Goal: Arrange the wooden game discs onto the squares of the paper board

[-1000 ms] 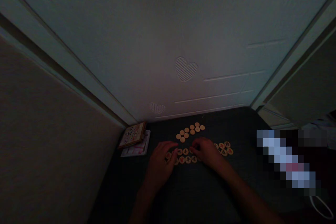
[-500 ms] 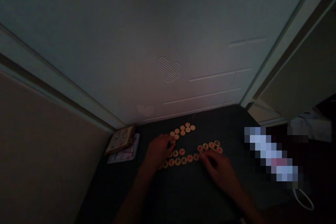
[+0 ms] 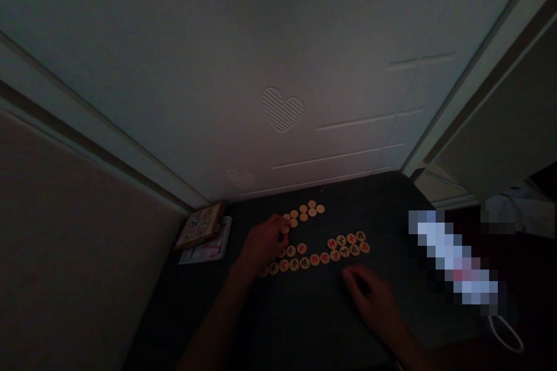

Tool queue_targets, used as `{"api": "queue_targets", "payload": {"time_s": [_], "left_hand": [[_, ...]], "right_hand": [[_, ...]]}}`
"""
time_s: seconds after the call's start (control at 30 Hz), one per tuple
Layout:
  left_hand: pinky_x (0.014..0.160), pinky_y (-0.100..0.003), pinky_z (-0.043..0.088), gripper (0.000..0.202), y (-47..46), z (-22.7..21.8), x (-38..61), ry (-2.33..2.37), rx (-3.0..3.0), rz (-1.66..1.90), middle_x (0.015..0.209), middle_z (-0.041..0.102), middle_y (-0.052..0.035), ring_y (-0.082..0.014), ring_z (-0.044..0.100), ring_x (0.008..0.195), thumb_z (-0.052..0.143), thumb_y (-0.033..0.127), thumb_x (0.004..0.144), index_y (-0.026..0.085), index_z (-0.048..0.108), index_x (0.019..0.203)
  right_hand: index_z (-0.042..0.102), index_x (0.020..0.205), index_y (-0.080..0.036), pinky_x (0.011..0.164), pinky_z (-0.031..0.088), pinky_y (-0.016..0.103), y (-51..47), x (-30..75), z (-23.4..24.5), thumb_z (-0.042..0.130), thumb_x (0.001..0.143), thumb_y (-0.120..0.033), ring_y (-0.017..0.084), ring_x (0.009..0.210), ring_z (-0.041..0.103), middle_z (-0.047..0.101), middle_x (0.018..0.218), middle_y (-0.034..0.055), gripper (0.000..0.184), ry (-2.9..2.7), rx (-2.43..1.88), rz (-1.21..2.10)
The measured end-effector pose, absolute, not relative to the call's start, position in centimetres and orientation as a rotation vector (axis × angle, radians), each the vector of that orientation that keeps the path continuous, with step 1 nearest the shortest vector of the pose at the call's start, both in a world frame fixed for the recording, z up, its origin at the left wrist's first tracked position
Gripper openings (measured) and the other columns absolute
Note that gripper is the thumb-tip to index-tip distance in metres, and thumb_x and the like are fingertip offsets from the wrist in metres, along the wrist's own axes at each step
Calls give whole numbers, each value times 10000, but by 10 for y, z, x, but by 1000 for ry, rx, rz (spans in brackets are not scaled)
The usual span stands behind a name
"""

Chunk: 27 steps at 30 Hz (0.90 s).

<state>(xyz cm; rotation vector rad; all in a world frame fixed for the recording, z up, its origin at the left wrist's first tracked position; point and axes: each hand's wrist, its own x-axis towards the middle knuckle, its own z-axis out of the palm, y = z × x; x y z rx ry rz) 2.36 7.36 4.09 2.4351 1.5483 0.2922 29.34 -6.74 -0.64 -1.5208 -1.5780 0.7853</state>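
Note:
Round wooden Chinese chess pieces lie on a dark table (image 3: 313, 313). My left hand (image 3: 263, 246) pinches one blank-side-up chess piece (image 3: 284, 230) between thumb and fingers, beside the face-down group. A long row of face-up pieces (image 3: 304, 263) with red and black characters runs below it, its left end partly covered by my left hand. Shorter face-up rows sit above this one, including a piece (image 3: 301, 248) in the middle and several (image 3: 342, 240) at the right. Just below the long row's right part, my right hand (image 3: 369, 298) is curled closed, with no piece showing in it.
Several face-down pieces (image 3: 303, 217) lie near the white panel (image 3: 195, 98) at the table's back. Left of them, a wooden board or box (image 3: 200, 225) rests on a booklet (image 3: 221, 246). A blurred-out pale object (image 3: 452, 261) with a white loop is at right.
My right hand has drawn back toward me, off the long row, uncovering pieces at its right end. My left hand stays by the face-down group, and the piece in its fingers now shows more clearly.

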Motion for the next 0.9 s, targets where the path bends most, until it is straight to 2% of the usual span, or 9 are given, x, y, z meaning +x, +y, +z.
{"api": "queue_targets", "payload": {"time_s": [0.1, 0.2, 0.37, 0.57, 0.73, 0.9], "left_hand": [[737, -277, 529, 326, 75, 44, 20, 1543, 2380, 369, 1140, 674, -14, -170, 694, 855, 623, 162, 843, 292, 687, 1135], [763, -272, 558, 314, 77, 47, 17, 1419, 2259, 578, 1116, 657, -18, -151, 687, 839, 640, 168, 818, 284, 722, 1098], [723, -303, 616, 203, 74, 55, 18, 1183, 1800, 851, 1151, 628, -67, -140, 705, 794, 656, 298, 857, 208, 725, 1025], [737, -349, 636, 279, 60, 61, 31, 998, 1438, 954, 1171, 676, -96, -153, 713, 775, 765, 371, 819, 178, 690, 1007], [756, -374, 643, 317, 53, 66, 44, 1053, 1280, 944, 975, 748, -66, -200, 756, 802, 761, 397, 843, 189, 657, 1058], [769, -410, 658, 414, 54, 66, 52, 1108, 1263, 963, 1009, 772, -85, -243, 775, 848, 774, 486, 817, 183, 656, 1073]], "right_hand": [[745, 921, -248, 706, 572, 291, -67, 294, -6, 503, 998, -453, 219, 798, 739, 780, 885, 51, 326, -1590, -1525, 787], [744, 922, -250, 729, 570, 291, -67, 293, -6, 504, 999, -447, 215, 809, 740, 778, 894, 44, 319, -1584, -1531, 791], [735, 952, -242, 740, 563, 300, -67, 292, -7, 501, 1003, -447, 216, 819, 733, 774, 901, 52, 316, -1575, -1539, 815], [733, 933, -245, 721, 562, 301, -67, 293, -5, 494, 1005, -446, 216, 802, 727, 769, 881, 53, 321, -1603, -1532, 805], [733, 932, -249, 701, 563, 291, -67, 292, -4, 499, 1001, -438, 211, 792, 730, 770, 875, 43, 309, -1583, -1546, 800], [743, 944, -244, 728, 573, 306, -67, 292, -3, 501, 995, -453, 220, 806, 733, 778, 894, 55, 324, -1586, -1548, 778]]}}
